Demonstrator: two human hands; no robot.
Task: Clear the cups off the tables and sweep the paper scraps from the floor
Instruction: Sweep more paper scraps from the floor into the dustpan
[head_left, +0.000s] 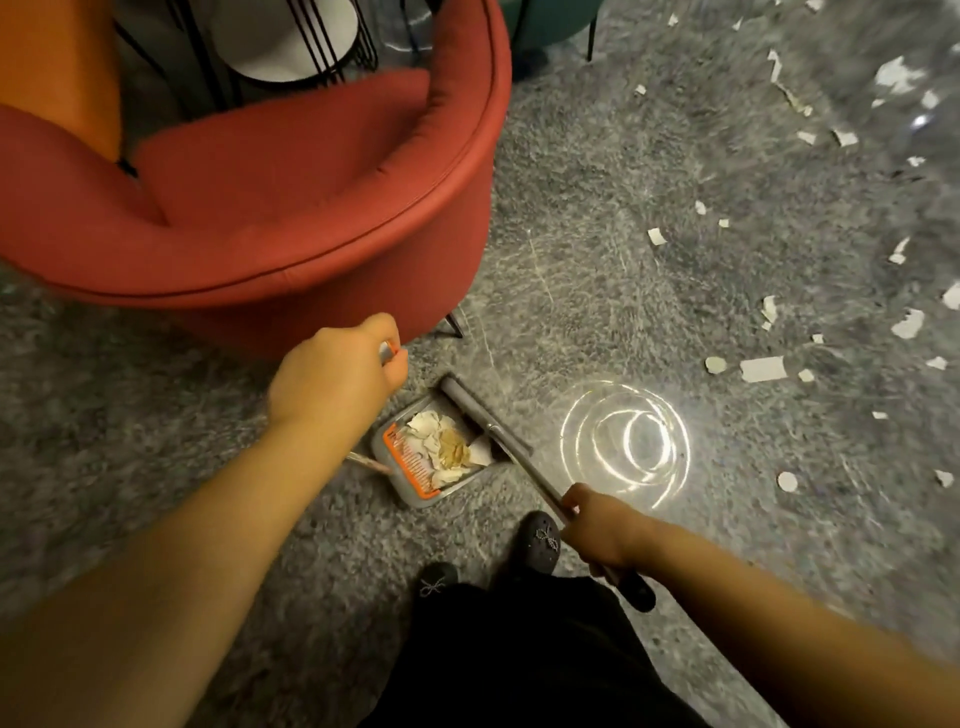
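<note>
Grey dustpan (415, 486) holds paper scraps (448, 446); left hand (337, 375) grips its handle, right hand (602, 530) grips the broom (485, 422).

arms (156, 571) bare, no slvs | blk trousers (519, 665) | blk shoes (540, 540) w/ charms

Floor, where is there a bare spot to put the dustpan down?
Bare grey floor lies between the red round armchair and the white paper scraps, and left of the grey dustpan with the orange comb. Scraps crowd the right side.
</note>
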